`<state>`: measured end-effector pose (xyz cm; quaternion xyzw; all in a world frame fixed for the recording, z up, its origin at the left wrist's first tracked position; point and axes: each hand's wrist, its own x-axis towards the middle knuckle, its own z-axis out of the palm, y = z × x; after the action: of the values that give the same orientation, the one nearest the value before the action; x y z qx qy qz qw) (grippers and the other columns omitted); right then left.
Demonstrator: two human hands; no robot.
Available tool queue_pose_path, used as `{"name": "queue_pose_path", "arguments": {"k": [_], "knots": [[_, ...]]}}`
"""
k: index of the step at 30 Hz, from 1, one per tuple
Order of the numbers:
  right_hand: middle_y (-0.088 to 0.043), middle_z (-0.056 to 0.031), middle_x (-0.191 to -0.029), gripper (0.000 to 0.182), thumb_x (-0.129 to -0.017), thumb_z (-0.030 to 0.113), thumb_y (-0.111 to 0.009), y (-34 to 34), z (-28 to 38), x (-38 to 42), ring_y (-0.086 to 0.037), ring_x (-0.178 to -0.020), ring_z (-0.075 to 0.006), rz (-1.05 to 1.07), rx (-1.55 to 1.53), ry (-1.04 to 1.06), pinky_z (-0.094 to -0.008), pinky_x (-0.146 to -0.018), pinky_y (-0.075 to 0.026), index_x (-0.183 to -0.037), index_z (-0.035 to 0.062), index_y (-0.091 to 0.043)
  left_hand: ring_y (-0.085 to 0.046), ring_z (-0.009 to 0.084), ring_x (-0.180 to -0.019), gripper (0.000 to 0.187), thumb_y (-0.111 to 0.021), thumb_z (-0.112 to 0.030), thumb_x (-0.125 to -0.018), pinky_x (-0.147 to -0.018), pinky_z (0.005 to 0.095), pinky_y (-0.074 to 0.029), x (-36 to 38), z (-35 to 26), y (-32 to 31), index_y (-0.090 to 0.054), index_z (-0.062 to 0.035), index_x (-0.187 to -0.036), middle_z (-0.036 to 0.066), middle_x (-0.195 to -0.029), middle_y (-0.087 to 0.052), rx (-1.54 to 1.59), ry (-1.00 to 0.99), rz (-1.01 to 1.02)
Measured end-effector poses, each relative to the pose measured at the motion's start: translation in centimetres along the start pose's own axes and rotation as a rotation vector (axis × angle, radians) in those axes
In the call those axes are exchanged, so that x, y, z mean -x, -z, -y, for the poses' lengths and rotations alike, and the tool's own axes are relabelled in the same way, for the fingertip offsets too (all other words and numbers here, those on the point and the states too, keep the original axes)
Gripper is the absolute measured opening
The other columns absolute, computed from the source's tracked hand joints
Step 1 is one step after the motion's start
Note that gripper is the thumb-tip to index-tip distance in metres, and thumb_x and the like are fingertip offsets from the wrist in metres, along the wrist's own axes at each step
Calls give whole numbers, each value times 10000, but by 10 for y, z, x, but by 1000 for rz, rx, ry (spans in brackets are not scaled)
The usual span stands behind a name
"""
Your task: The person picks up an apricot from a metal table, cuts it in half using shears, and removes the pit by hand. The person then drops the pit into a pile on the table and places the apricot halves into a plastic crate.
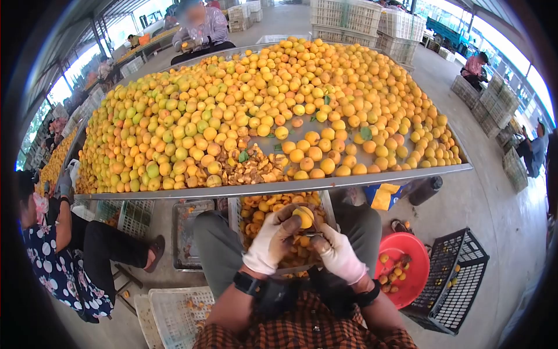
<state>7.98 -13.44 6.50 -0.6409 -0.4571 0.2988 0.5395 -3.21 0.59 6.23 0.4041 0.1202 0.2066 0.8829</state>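
Observation:
My left hand (273,235), in a white glove with dirt-darkened fingers, grips a yellow apricot (303,216) between thumb and fingers. Close beside it, my right hand (339,253) wears a similar stained glove, its fingers pinched together just below and right of the fruit. Whatever those fingers hold is too small and dark to name. Beneath both hands, between my knees, a white crate (234,215) contains many opened apricot halves (261,205). Ahead, a heap of whole apricots (244,110) covers a metal-rimmed table (325,185), with a pile of cut pieces (250,168) near its front edge.
A red basin (415,264) with some fruit stands at right, beside a black crate (447,291). Left of my legs are a metal tray (181,238) and a white crate (165,308). A person (75,250) sits at far left; another person (206,29) sits across the table.

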Motion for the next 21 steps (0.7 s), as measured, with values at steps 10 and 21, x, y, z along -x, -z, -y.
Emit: {"name": "queue_pose_path", "arguments": {"k": [10,21], "knots": [[-630,-170,-858,268,-933,192,-551,-16,-9,-6,-634,-801,-268,-133,-114,-132,-323,-732,-492,-1088,-27,-546,-567,182,-1041,448,-641,-244,-882,-923,291,-456,1,26,-17,-521,2,-1238,62,-1145,-591,310,-10,-85],[-662,-162,-846,250,-930,176,-540,2,-10,-1,-661,-805,-232,59,19,-72,-318,-721,-504,-1073,-28,-552,-574,125,-985,343,-664,-120,-840,-908,255,-436,2,15,-3,-578,17,-1142,47,-1037,-630,-200,55,-82]]}}
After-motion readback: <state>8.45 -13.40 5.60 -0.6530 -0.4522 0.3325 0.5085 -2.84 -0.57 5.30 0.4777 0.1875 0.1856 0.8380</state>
